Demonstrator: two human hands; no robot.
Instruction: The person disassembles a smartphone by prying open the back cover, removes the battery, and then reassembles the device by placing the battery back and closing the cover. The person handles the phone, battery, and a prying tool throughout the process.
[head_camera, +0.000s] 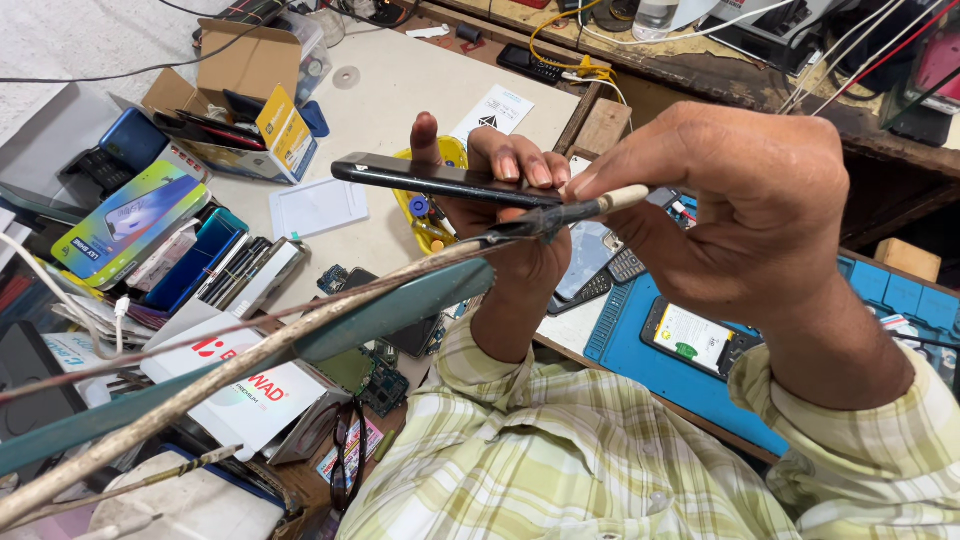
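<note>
Both hands are closed: a black phone (445, 180) is gripped edge-on by the left hand (505, 215), while a thin tool (560, 213) is pinched against its right end by the right hand (740, 215), above a blue mat (640, 350).

Both hands are raised at the centre of the frame, the left hand (505, 215) with thumb upright and fingers curled closed in a grip, the right hand (745, 205) beside it clenched in a pinch, forearms in checked sleeves rising from the lower edge.
</note>
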